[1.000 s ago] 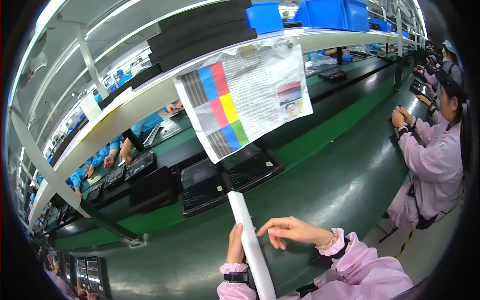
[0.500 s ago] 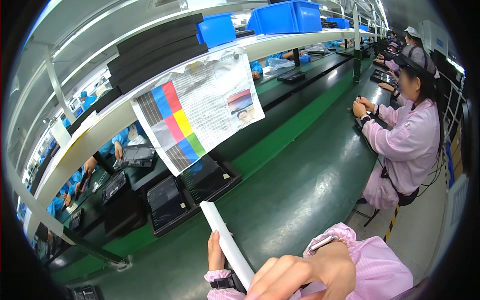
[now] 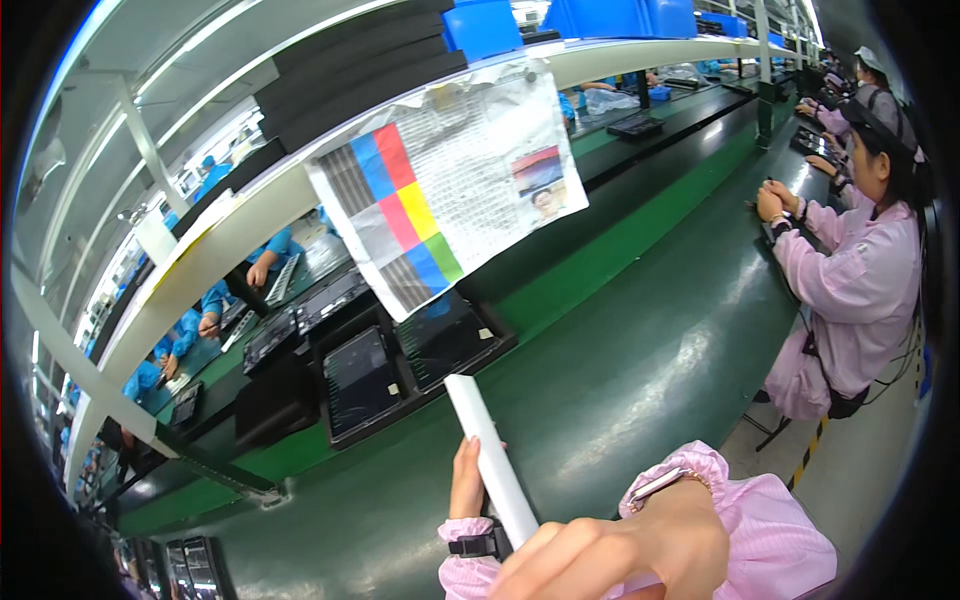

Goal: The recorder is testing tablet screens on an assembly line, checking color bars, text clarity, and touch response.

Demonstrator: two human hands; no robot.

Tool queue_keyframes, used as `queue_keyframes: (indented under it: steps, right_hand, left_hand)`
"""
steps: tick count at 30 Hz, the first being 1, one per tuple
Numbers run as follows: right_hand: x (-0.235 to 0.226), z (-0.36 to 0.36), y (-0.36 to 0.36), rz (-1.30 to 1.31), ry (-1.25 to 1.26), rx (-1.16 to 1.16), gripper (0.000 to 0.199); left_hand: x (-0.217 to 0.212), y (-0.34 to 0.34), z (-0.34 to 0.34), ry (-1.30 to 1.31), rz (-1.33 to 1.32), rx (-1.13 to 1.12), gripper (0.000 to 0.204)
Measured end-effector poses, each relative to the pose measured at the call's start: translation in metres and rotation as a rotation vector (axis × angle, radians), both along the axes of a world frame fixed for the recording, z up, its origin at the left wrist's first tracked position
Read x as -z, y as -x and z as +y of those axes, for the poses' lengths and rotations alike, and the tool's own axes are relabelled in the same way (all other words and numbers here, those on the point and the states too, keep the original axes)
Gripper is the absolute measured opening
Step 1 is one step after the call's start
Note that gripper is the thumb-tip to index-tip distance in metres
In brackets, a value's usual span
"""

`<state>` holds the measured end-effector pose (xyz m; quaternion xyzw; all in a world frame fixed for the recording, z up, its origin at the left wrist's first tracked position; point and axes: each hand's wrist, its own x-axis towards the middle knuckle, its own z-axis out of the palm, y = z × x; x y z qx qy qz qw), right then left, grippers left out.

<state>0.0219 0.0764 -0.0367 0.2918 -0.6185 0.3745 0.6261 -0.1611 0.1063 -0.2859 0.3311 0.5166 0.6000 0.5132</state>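
Observation:
A long, slim white bar [image 3: 490, 460] slants up and away from me at the lower middle of the view. My left hand [image 3: 467, 478] is wrapped round its left side, with the thumb showing and a black strap on the wrist. Nearer to me, my right hand [image 3: 620, 553] curls its bent fingers over the bar's near end, which the hand hides. The bar's far tip points toward a black tray [image 3: 420, 402] on the bench. Two dark flat-screen panels [image 3: 362, 375] lie in that tray, each with a small pale tab.
The green bench [image 3: 600, 400] runs off to the far right, where a co-worker in pink [image 3: 850, 250] sits. A printed colour-chart sheet [image 3: 450, 180] hangs from the white shelf [image 3: 590, 62]. Blue bins [image 3: 620, 18] stand above. A metal post foot [image 3: 270, 492] meets the bench.
The whole view has shifted, so the scene sits further right and more black devices show at lower left. Both hands keep their hold. Across the line, a blue-sleeved co-worker's hand has left a black device.

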Motion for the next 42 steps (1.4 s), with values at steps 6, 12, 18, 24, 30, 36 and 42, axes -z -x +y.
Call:
queue_keyframes:
  steps: [6, 12, 18, 24, 30, 36, 42]
  right_hand:
    - [0.075, 0.049, 0.021, -0.291, 0.906, -0.556, 0.046]
    - [0.213, 0.115, 0.03, -0.658, 1.409, -0.227, 0.038]
    - [0.245, 0.119, 0.05, -0.828, 1.402, -0.603, 0.042]
    - [0.258, 0.124, 0.045, -0.839, 1.411, -0.57, 0.042]
    - [0.256, 0.121, 0.045, -0.85, 1.452, -0.552, 0.039]
    - [0.253, 0.119, 0.041, -0.889, 1.439, -0.502, 0.041]
    - [0.253, 0.119, 0.045, -0.988, 1.397, -0.46, 0.043]
  left_hand:
    - [0.012, 0.015, -0.015, -0.025, 0.105, -0.043, 0.043]
    - [0.003, 0.002, -0.009, 0.034, -0.081, 0.088, 0.054]
    - [0.019, 0.005, -0.003, 0.051, -0.213, 0.171, 0.05]
    - [0.011, -0.001, -0.001, 0.055, -0.246, 0.135, 0.047]
    - [0.005, -0.002, -0.003, 0.083, -0.04, 0.158, 0.041]
    - [0.007, -0.011, -0.004, 0.058, 0.214, -0.008, 0.031]
    - [0.001, -0.008, -0.004, -0.007, 0.174, -0.13, 0.031]
